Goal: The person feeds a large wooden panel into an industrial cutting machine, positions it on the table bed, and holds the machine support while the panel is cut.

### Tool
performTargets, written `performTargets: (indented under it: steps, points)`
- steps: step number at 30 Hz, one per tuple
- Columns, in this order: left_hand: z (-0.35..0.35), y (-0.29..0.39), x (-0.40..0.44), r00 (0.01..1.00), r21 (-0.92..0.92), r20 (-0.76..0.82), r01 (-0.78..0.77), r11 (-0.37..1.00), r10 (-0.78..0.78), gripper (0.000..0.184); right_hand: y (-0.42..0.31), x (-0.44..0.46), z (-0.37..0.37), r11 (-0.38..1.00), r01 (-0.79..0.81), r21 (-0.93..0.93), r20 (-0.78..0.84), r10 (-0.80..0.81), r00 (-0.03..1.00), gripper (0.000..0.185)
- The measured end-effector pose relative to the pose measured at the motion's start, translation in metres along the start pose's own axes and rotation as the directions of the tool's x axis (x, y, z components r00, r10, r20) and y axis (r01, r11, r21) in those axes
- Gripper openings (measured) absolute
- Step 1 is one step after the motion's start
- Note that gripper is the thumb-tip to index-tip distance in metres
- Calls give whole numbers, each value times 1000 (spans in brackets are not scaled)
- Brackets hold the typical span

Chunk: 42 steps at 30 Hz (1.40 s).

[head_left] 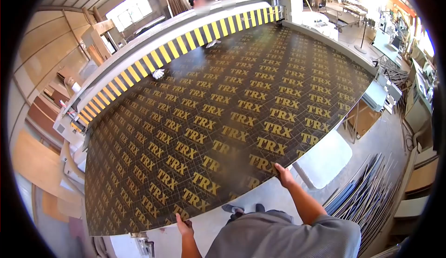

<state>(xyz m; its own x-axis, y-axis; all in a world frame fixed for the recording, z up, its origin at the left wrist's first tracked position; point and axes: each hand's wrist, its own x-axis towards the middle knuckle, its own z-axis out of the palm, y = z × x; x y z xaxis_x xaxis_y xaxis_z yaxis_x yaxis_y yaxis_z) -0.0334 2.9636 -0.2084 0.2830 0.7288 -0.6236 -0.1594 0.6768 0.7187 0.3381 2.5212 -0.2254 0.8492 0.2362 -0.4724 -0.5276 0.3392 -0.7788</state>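
A large dark brown panel (pixel 232 104), printed all over with yellow "TRX" lettering, spreads across the machine in front of me; it looks like film-faced plywood. My left hand (pixel 185 225) is closed on its near edge, thumb on top and fingers curled beneath. Farther right along the same edge, my right hand (pixel 285 176) grips the panel the same way, its fingers partly hidden underneath. At the far side, two white-gloved hands of a co-worker, one glove (pixel 158 74) to the left and another glove (pixel 213 43) farther right, rest at the panel under the striped beam.
A long machine beam (pixel 186 44) with yellow and black stripes spans the panel's far side, a person (pixel 200 1) behind it. Metal rods and strips (pixel 362 202) lie on the floor at right. A pale support plate (pixel 325 160) juts out beside my right hand. Wooden boards (pixel 42 160) stand at left.
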Motion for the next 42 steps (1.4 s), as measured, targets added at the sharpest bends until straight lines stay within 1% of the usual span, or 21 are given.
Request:
performTargets:
  steps: [1, 2, 6, 8, 11, 12, 15, 18, 21, 24, 26, 28, 30, 32, 36, 39, 42]
  points:
    - [-3, 1, -3, 1000, 3, -18, 12, 1000, -12, 38, 0, -4, 1, 999, 6, 54, 40, -9, 999, 47]
    - [-5, 3, -5, 1000, 17, 29, 0, 1000, 0, 39, -1, -7, 2, 997, 11, 75, 68, -16, 998, 48]
    - [-2, 8, -8, 1000, 9, 6, 30, 1000, -30, 40, -7, -9, 8, 996, -3, 85, 52, -2, 999, 46]
    - [-5, 10, -7, 998, 24, 66, 22, 999, -23, 41, -9, -14, 7, 996, -2, 87, 66, -4, 998, 46]
    - [-12, 7, -4, 992, 23, 127, 7, 1000, -10, 40, -12, -17, 10, 997, -23, 68, 33, 21, 999, 46]
    - [-13, 8, -3, 990, 21, 143, 0, 1000, -3, 40, -13, -18, 11, 999, -31, 34, 23, 31, 999, 46]
    - [-15, 9, -4, 990, 32, 143, 12, 999, -16, 40, -12, -19, 11, 1000, 1, 21, 60, -3, 998, 45]
    - [-12, 12, -5, 991, 30, 135, 18, 999, -21, 40, -12, -17, 10, 1000, -15, 27, 63, 13, 998, 45]
    - [-8, 15, -11, 993, 24, 116, 14, 1000, -17, 40, -14, -21, 15, 999, 20, 47, 88, -24, 996, 45]
    - [-6, 18, -14, 996, 36, 78, 43, 998, -46, 39, -10, -17, 11, 999, 19, 40, 75, -22, 997, 46]
    - [-9, 19, -12, 992, 51, 122, 36, 998, -42, 39, -6, -13, 8, 999, 18, 36, 72, -20, 997, 46]
    - [-15, 18, -8, 986, 61, 155, 45, 997, -54, 39, -4, -10, 3, 1000, 13, 1, 60, -13, 998, 49]
    - [-16, 20, -11, 991, 61, 123, 51, 997, -58, 38, -6, -15, 6, 1000, 8, -8, 61, -7, 998, 52]
    - [-11, 22, -12, 993, 52, 100, 58, 997, -63, 38, -10, -21, 12, 999, 26, 32, 91, -28, 995, 51]
    - [-9, 24, -15, 992, 58, 114, 49, 997, -55, 38, -10, -20, 11, 998, 34, 55, 118, -41, 992, 51]
    - [-7, 25, -17, 993, 56, 104, 42, 998, -47, 38, -11, -21, 11, 999, 17, 28, 111, -20, 994, 50]
    - [-2, 26, -19, 997, 59, 71, 37, 998, -41, 38, -10, -20, 13, 999, 33, 29, 97, -36, 995, 49]
